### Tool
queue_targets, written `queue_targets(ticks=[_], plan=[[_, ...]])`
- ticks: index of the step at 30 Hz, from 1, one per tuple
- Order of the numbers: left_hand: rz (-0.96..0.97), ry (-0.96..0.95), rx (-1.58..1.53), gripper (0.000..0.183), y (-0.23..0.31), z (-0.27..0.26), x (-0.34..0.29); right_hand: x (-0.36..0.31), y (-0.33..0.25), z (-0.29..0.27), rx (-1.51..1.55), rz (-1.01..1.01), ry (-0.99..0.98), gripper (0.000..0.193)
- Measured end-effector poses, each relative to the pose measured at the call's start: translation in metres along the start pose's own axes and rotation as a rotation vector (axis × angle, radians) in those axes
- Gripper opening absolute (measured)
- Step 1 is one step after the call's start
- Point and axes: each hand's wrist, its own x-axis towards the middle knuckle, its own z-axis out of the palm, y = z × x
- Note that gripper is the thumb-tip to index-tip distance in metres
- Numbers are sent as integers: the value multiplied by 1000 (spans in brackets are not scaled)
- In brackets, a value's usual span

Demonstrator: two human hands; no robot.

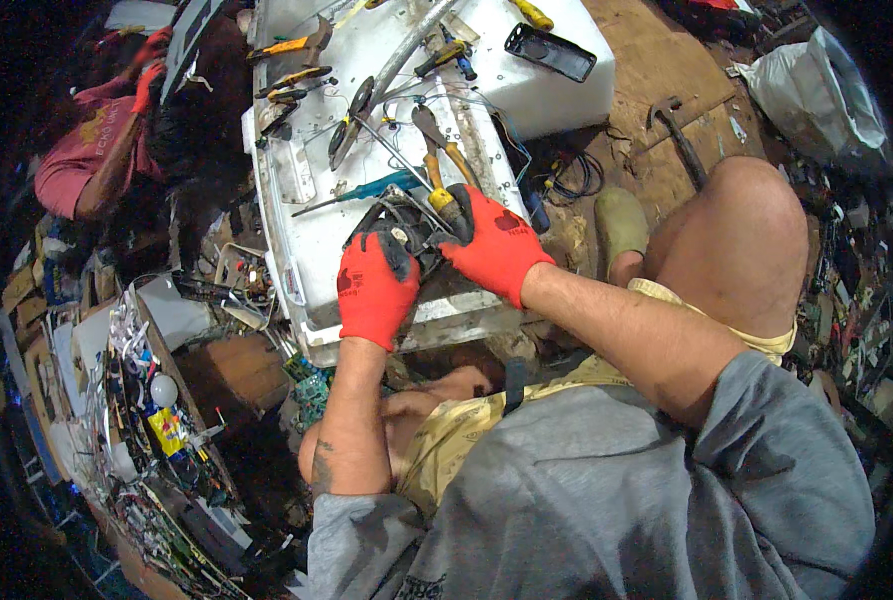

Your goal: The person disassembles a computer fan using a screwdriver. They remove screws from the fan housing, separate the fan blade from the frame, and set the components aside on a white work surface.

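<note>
Both hands wear red gloves: the left hand [374, 288] clasps the near-left side of a small dark device [406, 228] on a white worktop [311, 215], while the right hand [494, 248] grips a yellow-handled tool [439, 190], its long axis pointing away, pressed into the device's right edge between the hands.

Red work gloves, grey sweatshirt with pushed-up sleeves, pale yellow shorts.
</note>
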Motion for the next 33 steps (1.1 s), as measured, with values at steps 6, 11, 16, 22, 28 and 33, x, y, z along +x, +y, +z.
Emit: queue_targets(ticks=[6,11,16,22,28,33], plan=[[-270,58,-376,31,-17,-6,4,-1,-3,-4,-45,7,-32,83],[-142,-7,-542,30,-19,-16,3,-1,-3,-5,-21,-7,-19,80],[-12,-46,-153,39,-2,-18,-6,0,-3,-5,30,-7,-5,83],[-115,-128,-56,40,3,-14,-1,0,-2,-3,2,7,9,83],[-24,-7,69,37,10,-2,1,1,-6,-4,22,9,0,82],[-19,65,58,34,6,-1,3,0,-8,-9,-3,24,-42,77]])
